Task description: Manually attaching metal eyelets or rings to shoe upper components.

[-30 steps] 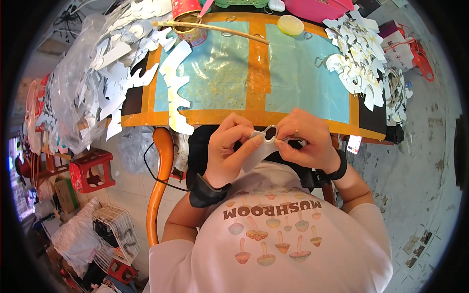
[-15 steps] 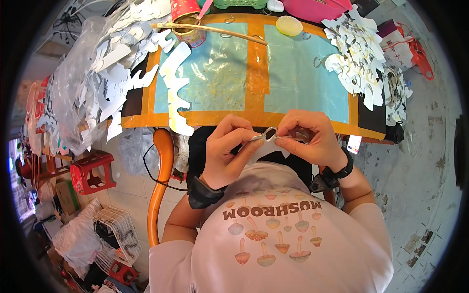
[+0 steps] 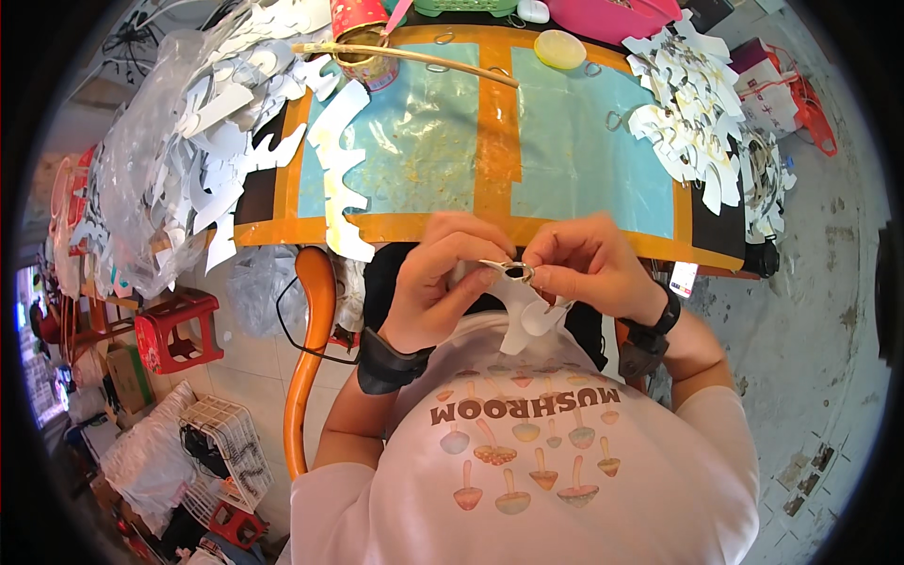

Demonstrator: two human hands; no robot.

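Note:
Close in front of my chest, over the table's near edge, I hold a white cut-out piece with curved lobes. At its top edge sits a small metal ring. My left hand pinches the piece left of the ring between thumb and fingers. My right hand pinches at the ring's right side; its fingertips hide part of the edge there. On the table's left, a white scalloped strip with yellowish smears lies over the near edge.
A wooden stick rests across a red tin. White pieces are heaped left and, with metal rings, right. A yellow round lid, pink basin and loose rings lie on the table. A chair arm curves at left.
The white piece has tilted, so its lower lobes now show hanging toward my shirt. The ring faces up more openly between my fingertips. Both hands have shifted slightly.

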